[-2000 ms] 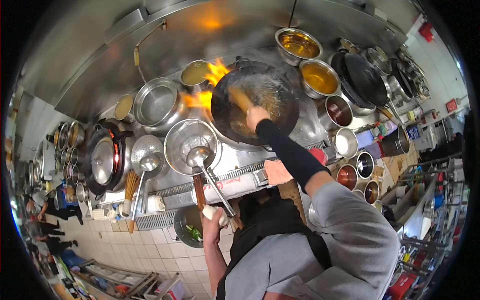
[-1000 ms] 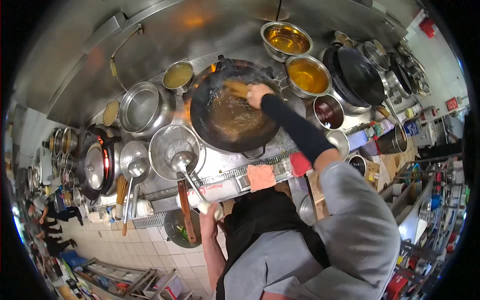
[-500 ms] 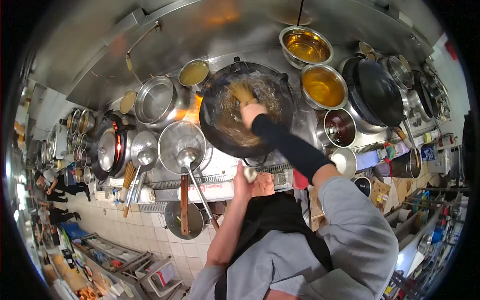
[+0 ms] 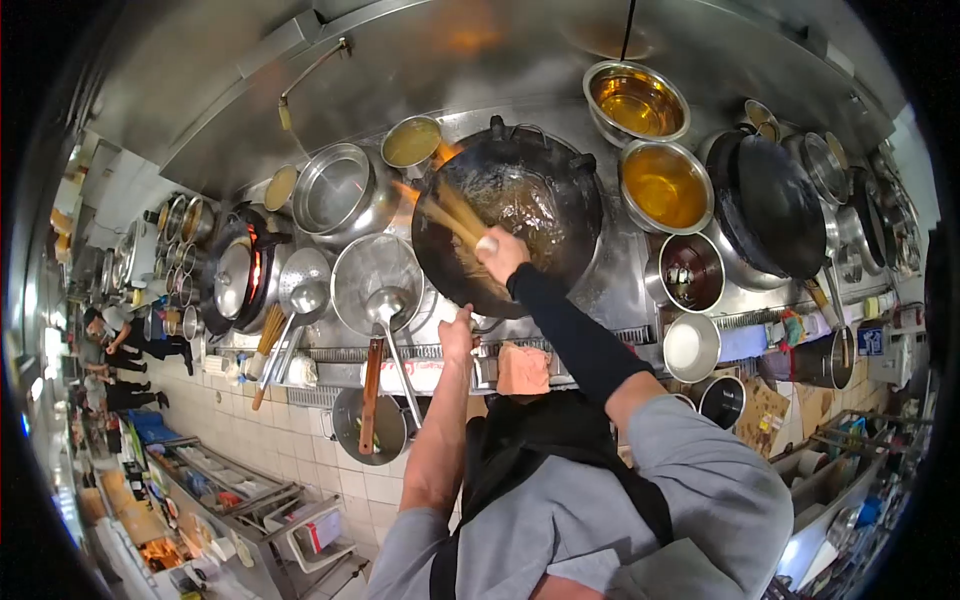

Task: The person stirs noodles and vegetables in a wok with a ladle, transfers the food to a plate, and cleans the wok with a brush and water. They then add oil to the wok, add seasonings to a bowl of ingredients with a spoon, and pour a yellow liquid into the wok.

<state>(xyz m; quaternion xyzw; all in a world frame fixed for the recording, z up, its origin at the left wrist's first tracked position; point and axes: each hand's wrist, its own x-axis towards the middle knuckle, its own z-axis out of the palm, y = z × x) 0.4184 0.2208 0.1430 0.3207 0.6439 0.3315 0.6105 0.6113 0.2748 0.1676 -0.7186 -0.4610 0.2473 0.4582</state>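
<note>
Partly, left hand hides handle; brush blurred

oil bowl beside black pan | ladle in strainer | orange cloth on front ledge

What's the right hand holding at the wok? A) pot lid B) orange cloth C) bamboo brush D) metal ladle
C: the right hand grips a bamboo brush that angles across the wok, while the ladle lies unheld in the steel bowl beside it.
</note>
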